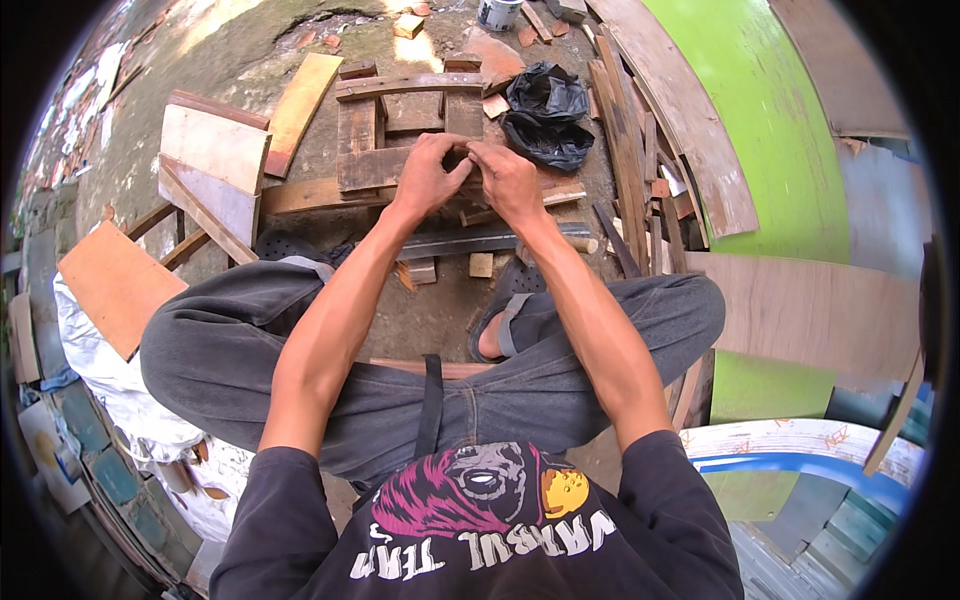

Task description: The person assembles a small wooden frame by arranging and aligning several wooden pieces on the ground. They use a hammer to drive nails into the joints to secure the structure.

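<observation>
My left hand [432,172] and my right hand [507,182] meet at the fingertips in front of me. Both are closed in a pinch, and whatever they hold, if anything, is too small to make out. Below them is a low wooden frame [362,170] of dark, worn boards, with a crosspiece [405,86] along its far side. Two black plastic bags [548,92] lie just right of the frame, bunched open. Between my feet, a long dark bar [450,243] and a small wood block [481,265] rest on the ground.
Boards lean at the left, among them a pale panel [212,148] and an orange-brown board [120,285]. Long planks [620,150] are stacked at the right, beside a bright green panel [770,120]. A paint bucket [498,13] stands at the far edge. White sacking [110,370] lies left of my knee.
</observation>
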Available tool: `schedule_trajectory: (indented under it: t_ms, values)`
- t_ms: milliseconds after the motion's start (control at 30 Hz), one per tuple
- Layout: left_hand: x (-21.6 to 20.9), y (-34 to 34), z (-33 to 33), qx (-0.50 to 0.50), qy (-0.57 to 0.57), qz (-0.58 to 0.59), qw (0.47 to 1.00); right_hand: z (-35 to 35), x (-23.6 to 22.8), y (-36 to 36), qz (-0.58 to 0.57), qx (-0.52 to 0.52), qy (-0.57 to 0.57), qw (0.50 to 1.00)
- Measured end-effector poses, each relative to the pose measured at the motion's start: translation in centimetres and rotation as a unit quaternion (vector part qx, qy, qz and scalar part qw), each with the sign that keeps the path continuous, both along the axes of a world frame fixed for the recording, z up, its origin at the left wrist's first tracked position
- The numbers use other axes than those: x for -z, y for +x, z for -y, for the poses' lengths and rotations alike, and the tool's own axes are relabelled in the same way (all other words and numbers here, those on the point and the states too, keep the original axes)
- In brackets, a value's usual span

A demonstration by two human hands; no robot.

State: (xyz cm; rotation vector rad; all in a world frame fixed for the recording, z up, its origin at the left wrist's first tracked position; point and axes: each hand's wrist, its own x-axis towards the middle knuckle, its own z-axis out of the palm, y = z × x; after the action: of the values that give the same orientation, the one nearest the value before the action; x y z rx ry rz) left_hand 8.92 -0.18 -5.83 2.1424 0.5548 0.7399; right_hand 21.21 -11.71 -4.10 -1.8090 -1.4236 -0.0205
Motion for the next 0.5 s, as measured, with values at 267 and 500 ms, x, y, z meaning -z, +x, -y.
schedule_trajectory:
  t_ms: [267, 500]
  values:
    - [0.1, -0.4, 0.3, 0.003, 0.001, 0.056, 0.998, 1.0, -0.7, 0.3, 0.044, -0.033, -0.065, 0.996]
    - [0.2, -0.4, -0.9, 0.027, 0.012, 0.004, 1.000, 2.1, 0.5, 2.9, -0.062, 0.035, -0.098, 0.993]
